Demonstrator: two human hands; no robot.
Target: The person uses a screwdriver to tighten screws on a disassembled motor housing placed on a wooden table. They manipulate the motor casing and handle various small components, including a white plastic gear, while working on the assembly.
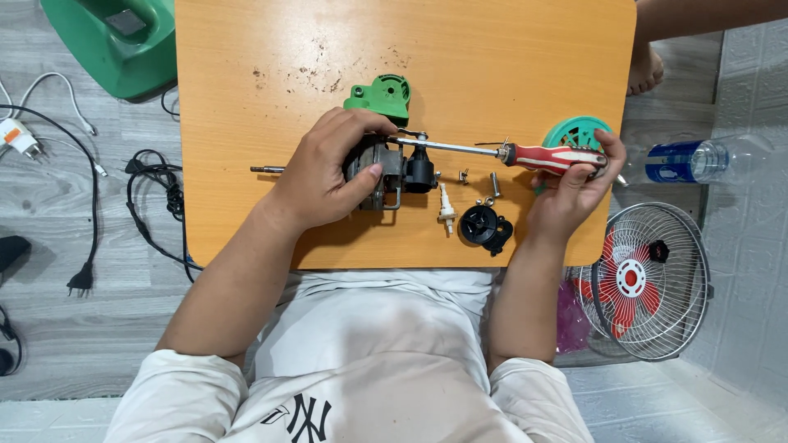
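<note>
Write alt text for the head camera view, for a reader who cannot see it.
Seen from above, a person's left hand grips a small fan motor on an orange table, while the right hand holds a red-handled screwdriver with its tip at the motor. Loose screws, a black knob and green plastic parts lie nearby.

free: far table half [460,41] | blocked: screws [495,184], black knob [484,226], green cap [380,97] around motor [386,168]
</note>
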